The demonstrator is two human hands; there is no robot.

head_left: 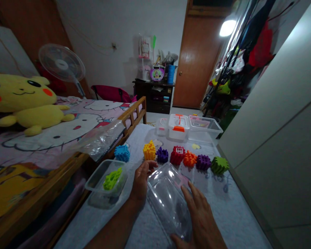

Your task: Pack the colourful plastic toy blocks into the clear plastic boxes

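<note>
A clear plastic container (167, 197) lies tilted on the grey cloth-covered table (230, 211) in front of me. My left hand (141, 181) grips its left rim, fingers curled over the edge. My right hand (200, 216) lies against its right side with fingers stretched out along the wall and the thumb under the near corner. Beyond the container stands a row of spiky toy blocks: blue (122, 153), yellow (149, 150), dark purple (162, 155), red (177, 155), orange (190, 159), purple (203, 162) and green (219, 165).
A clear tray (98, 176) holding a lime-green block (112, 178) sits at the table's left edge. Clear storage boxes (189, 128), one with an orange latch, stand at the far end. A wooden bed frame (75, 162) with a clear bag (101, 140) and a yellow plush runs along the left; a white cabinet (274, 138) lies right.
</note>
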